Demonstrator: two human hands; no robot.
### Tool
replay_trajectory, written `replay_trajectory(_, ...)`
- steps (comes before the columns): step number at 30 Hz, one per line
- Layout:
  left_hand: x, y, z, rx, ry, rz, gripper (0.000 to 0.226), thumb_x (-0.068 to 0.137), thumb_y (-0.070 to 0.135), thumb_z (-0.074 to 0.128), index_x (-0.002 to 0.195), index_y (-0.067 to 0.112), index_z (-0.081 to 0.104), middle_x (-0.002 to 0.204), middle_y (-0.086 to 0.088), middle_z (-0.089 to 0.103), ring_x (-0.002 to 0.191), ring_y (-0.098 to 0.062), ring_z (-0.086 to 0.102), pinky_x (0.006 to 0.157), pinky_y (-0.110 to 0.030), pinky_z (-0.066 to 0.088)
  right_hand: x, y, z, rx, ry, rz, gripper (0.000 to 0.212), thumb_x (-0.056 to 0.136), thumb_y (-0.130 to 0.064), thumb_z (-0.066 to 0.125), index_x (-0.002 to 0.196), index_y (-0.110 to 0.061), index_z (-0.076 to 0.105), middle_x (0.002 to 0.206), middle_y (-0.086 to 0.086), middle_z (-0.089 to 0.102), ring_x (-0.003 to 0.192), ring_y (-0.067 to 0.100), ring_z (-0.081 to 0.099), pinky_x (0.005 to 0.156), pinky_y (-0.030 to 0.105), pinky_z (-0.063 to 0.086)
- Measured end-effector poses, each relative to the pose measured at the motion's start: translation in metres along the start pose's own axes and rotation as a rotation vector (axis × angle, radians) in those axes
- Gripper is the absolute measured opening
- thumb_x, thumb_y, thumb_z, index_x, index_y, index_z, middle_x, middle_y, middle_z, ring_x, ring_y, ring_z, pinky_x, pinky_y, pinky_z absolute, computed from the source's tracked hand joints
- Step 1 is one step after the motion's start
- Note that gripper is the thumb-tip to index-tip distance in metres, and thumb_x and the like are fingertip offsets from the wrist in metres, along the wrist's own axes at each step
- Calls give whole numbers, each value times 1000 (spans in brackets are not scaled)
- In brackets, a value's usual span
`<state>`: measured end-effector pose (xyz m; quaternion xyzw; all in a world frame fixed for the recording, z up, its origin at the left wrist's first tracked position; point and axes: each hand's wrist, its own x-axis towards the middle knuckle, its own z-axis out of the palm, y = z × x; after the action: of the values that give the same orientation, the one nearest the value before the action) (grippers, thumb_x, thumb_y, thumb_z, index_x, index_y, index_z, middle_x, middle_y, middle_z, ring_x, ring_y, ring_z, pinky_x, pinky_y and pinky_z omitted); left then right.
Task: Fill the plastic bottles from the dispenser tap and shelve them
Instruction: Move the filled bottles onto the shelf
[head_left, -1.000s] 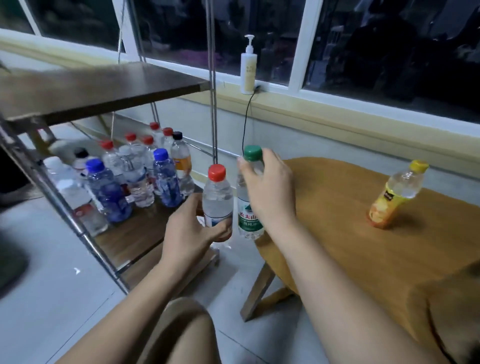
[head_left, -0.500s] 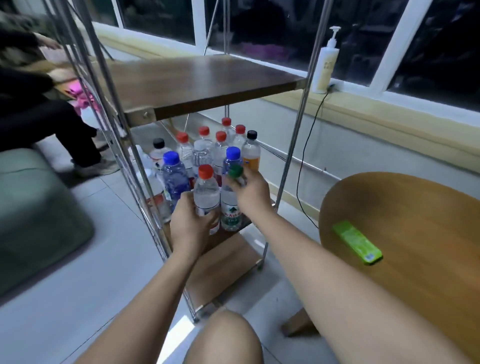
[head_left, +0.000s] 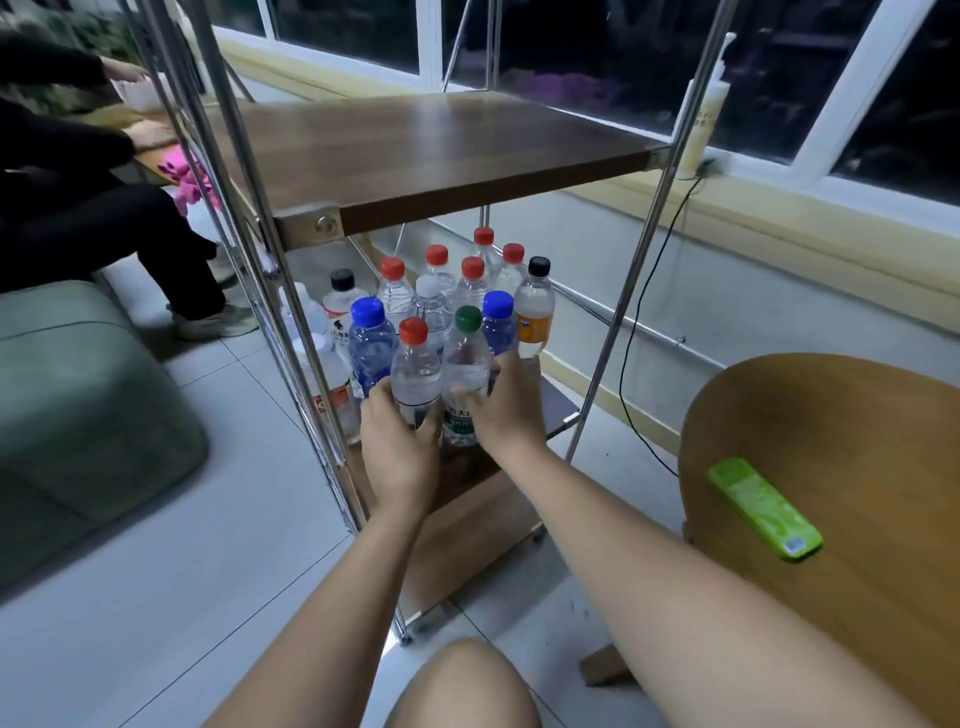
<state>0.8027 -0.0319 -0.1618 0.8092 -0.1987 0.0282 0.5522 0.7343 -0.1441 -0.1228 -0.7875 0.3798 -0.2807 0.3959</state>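
Left hand (head_left: 400, 447): fingers curled round the lower body of the red-capped bottle (head_left: 415, 371). Right hand (head_left: 506, 410): clamped on the green-capped bottle (head_left: 466, 371), thumb across the label. Both bottles are upright, side by side at the front of the lower shelf (head_left: 558, 408). The hands hide the bases, so contact with the board can't be confirmed. The person should probably lower them straight, feel both bases seat, then loosen one hand at a time. Shoving into the blue-capped bottles (head_left: 370, 343) just behind could topple the packed cluster.

Clear plastic bottles (head_left: 441, 291) crowd the back and left of the lower wooden shelf (head_left: 557, 410); its right edge lies bare. Chrome uprights (head_left: 607, 364) flank the front, brown upper shelf (head_left: 441, 150) overhead.
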Motion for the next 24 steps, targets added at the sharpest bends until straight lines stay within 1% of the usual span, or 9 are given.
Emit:
replay_trajectory(3,4,-1,-1,-3,-6,-14,55,89,41,86,135,28,59,125,7,66,118,-19,66,97,-51,60,-6,17,7,-34,-42,32,39,95,-44,82,113,-17,61,106,-7,71,102,21,72,80,38,59)
replay_trajectory(5,6,-2,-3,-10,-9,-26,58,87,43,87,135,30,58,126,8,64,118,-16,66,98,-49,60,-5,15,9,-38,-55,45,34,98,-39,79,108,-14,59,99,-4,67,98,24,71,76,34,50)
replay_trajectory(8,-1,4,-7,-14,7,-32,64,85,34,91,137,23,56,127,2,57,120,-19,62,102,-49,57,-7,12,5,-76,-66,43,28,103,-35,74,102,-14,56,93,-3,62,94,26,67,75,33,44)
replay_trajectory(10,-10,7,-10,-5,28,-45,69,83,33,92,138,20,52,127,0,54,119,-21,60,101,-50,56,-10,10,-1,-99,-97,48,28,103,-37,72,103,-14,57,97,-1,65,93,24,65,77,35,49)
replay_trajectory(12,-19,13,-13,-20,38,-41,66,83,31,90,135,20,50,127,-1,53,117,-23,61,99,-52,57,-15,8,-13,-136,-111,36,29,104,-42,70,106,-15,59,102,2,68,96,24,67,81,39,55)
replay_trajectory(16,-42,42,-9,-122,-24,36,52,86,25,87,124,25,52,118,0,61,107,-20,64,93,-48,58,-31,1,-57,-140,-38,-20,25,103,-41,71,104,-18,61,99,-3,69,89,17,63,76,32,47)
replay_trajectory(18,-54,62,-1,-139,-91,66,43,86,29,83,118,27,55,111,3,66,103,-19,65,90,-46,57,-41,-1,-88,-100,6,-4,17,100,-37,73,99,-22,64,98,-7,72,92,16,66,77,32,49)
replay_trajectory(21,-74,90,16,-87,-211,136,35,88,29,82,114,21,59,106,3,67,100,-23,65,88,-44,55,-56,1,-143,-119,89,-2,12,97,-32,73,98,-22,67,96,-8,72,93,15,67,77,31,48)
replay_trajectory(24,-99,119,36,-115,-334,156,28,89,27,82,109,23,63,101,8,72,94,-13,68,83,-35,52,-72,14,-202,-125,229,-12,10,94,-27,77,96,-21,69,92,-6,74,90,18,71,82,35,54)
